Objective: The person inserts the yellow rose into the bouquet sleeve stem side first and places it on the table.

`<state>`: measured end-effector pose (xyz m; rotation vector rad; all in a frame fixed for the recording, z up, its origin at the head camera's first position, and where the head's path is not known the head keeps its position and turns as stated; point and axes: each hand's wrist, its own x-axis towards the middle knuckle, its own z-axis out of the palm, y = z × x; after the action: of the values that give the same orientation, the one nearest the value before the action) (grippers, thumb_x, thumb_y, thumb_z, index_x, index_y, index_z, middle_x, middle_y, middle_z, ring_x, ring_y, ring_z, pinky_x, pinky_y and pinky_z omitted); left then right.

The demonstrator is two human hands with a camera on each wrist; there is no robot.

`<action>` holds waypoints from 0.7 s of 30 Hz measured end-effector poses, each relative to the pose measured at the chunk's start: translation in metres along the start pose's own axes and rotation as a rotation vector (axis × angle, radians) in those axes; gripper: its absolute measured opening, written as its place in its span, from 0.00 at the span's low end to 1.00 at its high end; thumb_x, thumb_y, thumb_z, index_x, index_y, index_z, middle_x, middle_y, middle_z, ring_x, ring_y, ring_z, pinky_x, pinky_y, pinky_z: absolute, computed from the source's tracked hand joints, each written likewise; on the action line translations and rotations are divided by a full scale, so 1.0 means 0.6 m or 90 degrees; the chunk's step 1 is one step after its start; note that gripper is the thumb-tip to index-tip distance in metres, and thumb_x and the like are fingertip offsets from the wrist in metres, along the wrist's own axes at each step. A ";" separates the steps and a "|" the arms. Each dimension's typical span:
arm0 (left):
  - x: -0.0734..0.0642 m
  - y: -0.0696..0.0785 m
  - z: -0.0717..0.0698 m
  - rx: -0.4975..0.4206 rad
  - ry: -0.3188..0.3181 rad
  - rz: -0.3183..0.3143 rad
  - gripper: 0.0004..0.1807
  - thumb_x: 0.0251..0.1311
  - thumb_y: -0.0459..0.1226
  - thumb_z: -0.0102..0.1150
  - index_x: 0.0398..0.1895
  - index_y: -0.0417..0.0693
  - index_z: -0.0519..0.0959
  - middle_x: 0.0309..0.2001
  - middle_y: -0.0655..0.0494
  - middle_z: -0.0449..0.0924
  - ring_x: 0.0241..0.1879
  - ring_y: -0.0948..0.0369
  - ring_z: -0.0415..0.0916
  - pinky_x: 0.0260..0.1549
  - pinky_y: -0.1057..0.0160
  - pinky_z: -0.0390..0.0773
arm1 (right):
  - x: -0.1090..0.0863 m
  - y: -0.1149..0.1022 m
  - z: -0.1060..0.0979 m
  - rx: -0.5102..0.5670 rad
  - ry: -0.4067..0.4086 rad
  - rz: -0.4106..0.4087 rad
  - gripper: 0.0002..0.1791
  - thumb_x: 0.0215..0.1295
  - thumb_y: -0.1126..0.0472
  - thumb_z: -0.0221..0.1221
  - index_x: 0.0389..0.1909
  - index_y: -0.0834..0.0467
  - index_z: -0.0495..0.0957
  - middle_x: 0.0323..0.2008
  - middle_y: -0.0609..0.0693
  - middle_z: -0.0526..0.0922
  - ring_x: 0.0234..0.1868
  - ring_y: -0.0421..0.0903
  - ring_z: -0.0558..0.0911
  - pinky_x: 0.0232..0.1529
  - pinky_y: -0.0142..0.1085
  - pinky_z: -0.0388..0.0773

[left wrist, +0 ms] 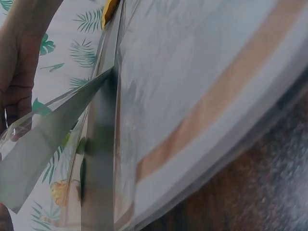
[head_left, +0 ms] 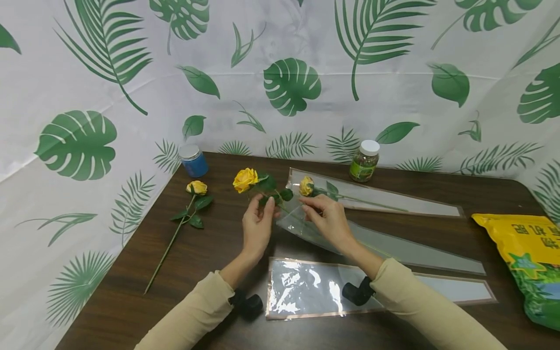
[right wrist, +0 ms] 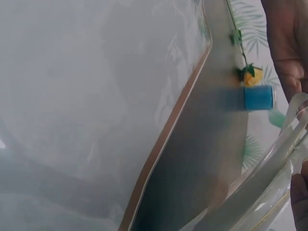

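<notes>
A yellow rose (head_left: 245, 180) with green leaves lies partly in a clear tapered flower sleeve (head_left: 420, 248). Its head and upper leaves stick out of the wide end, and the stem shows through the film. My left hand (head_left: 257, 226) pinches the left side of the sleeve's mouth, beside the leaves. Opposite it, my right hand (head_left: 330, 218) pinches the other side of the mouth between thumb and fingers. The film (left wrist: 53, 139) stretches from the hand in the left wrist view. In the right wrist view, fingers and thumb hold the film (right wrist: 269, 192) at the right edge.
Another yellow rose (head_left: 196, 187) lies left on the dark table (head_left: 227, 243). Behind my right hand, one rose (head_left: 306, 185) rests in a sleeve (head_left: 420, 203). A flat sleeve (head_left: 306, 289) lies in front. Around stand a blue jar (head_left: 195, 164), a white-capped jar (head_left: 364, 163) and a yellow bag (head_left: 520, 243).
</notes>
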<state>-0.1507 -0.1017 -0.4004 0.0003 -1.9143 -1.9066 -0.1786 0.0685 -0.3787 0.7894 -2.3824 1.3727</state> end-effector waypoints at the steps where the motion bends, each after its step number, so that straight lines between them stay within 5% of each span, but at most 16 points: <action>1: 0.001 0.000 -0.001 -0.001 0.012 0.008 0.14 0.68 0.37 0.50 0.44 0.32 0.76 0.38 0.38 0.80 0.32 0.64 0.79 0.34 0.67 0.81 | 0.000 0.000 0.000 0.000 0.000 0.001 0.11 0.59 0.71 0.61 0.43 0.65 0.82 0.27 0.54 0.80 0.22 0.45 0.81 0.22 0.28 0.77; 9: 0.007 0.011 -0.001 -0.216 0.092 -0.013 0.12 0.66 0.34 0.52 0.42 0.30 0.77 0.33 0.56 0.81 0.33 0.66 0.79 0.36 0.65 0.82 | 0.002 -0.003 0.001 0.012 -0.003 0.003 0.10 0.59 0.71 0.60 0.42 0.66 0.82 0.28 0.55 0.80 0.22 0.45 0.81 0.22 0.28 0.78; 15: 0.012 0.016 -0.001 -0.240 0.103 -0.015 0.07 0.62 0.30 0.56 0.42 0.46 0.73 0.31 0.61 0.78 0.30 0.67 0.77 0.31 0.68 0.81 | 0.001 -0.002 0.000 0.000 -0.004 0.002 0.11 0.59 0.71 0.61 0.43 0.66 0.82 0.27 0.55 0.80 0.22 0.44 0.81 0.21 0.28 0.76; 21: 0.013 0.017 -0.002 -0.236 0.102 -0.013 0.13 0.62 0.29 0.57 0.48 0.47 0.71 0.32 0.61 0.78 0.32 0.67 0.77 0.30 0.69 0.81 | -0.001 -0.004 -0.002 0.001 -0.009 0.014 0.11 0.60 0.71 0.60 0.44 0.65 0.82 0.27 0.54 0.79 0.22 0.44 0.81 0.21 0.28 0.76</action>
<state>-0.1544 -0.1046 -0.3886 0.0597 -1.4435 -2.1762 -0.1766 0.0689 -0.3768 0.7780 -2.4085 1.3832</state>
